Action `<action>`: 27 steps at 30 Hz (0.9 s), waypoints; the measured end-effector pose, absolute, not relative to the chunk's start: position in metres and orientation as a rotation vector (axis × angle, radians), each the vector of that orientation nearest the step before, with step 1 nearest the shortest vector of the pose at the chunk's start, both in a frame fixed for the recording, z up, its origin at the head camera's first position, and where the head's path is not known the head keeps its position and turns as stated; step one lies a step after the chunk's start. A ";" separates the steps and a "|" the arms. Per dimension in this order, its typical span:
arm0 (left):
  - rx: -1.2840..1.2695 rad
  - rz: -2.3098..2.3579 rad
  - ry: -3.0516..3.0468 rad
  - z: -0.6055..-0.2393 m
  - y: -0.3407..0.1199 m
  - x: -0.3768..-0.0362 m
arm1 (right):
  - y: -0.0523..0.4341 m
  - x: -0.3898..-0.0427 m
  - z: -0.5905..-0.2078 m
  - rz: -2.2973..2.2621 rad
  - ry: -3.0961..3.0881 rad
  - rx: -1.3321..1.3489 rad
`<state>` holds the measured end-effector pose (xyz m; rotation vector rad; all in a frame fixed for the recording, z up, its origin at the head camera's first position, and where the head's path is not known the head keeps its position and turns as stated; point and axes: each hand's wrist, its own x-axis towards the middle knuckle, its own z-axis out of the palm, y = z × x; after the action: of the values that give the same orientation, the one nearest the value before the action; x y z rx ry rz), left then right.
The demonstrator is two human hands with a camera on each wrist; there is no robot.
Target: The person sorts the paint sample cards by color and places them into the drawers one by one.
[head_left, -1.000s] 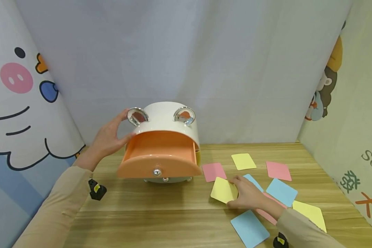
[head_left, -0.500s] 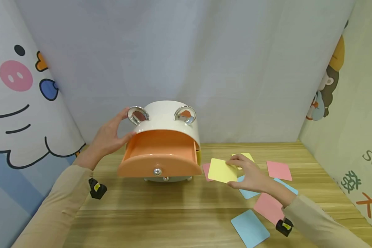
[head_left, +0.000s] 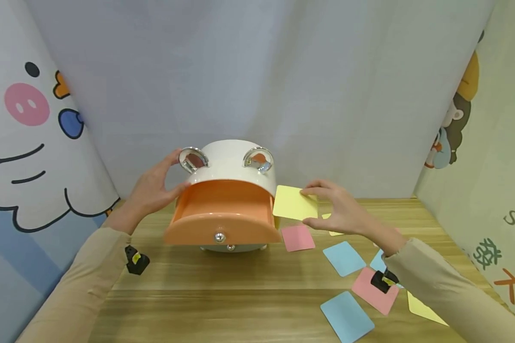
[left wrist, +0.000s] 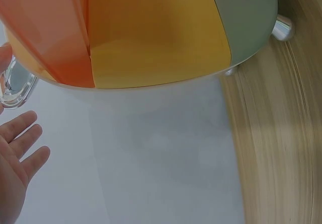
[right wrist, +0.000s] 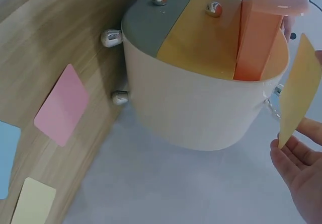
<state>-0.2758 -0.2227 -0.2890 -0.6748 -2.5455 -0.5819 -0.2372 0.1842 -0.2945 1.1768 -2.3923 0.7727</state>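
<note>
My right hand point(head_left: 341, 209) pinches a yellow square card point(head_left: 289, 204) between thumb and fingers, raised beside the right side of a small white drawer cabinet point(head_left: 236, 159). The right wrist view shows the same card point(right wrist: 299, 90) nearly edge-on near the cabinet's top. An orange drawer point(head_left: 221, 228) is pulled out, its floor bare. My left hand point(head_left: 152, 188) holds the cabinet's left side, thumb at the front rim and forefinger by the left silver ring ear point(head_left: 193, 159). In the left wrist view its other fingers point(left wrist: 22, 136) stick out straight.
On the wooden table, right of the cabinet, lie pink cards point(head_left: 298, 238), blue cards point(head_left: 346, 317) and yellow cards point(head_left: 425, 309). Yellow point(right wrist: 201, 27) and grey-green point(right wrist: 153, 20) drawer fronts sit below the orange drawer. Printed cloth hangs at the sides, a plain curtain point(head_left: 347, 95) behind.
My right hand has lifted the yellow card off the table and carried it up and left to the cabinet's side. The left hand has kept its place on the cabinet.
</note>
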 end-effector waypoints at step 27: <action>-0.676 -0.578 -2.537 -0.291 -0.222 -0.277 | 0.117 -0.247 -0.282 0.785 -2.335 1.341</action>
<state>-0.2775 -0.2222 -0.2908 -0.6763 -2.5370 -0.5784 -0.2471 0.1174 -0.2818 1.3408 -2.3351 0.7846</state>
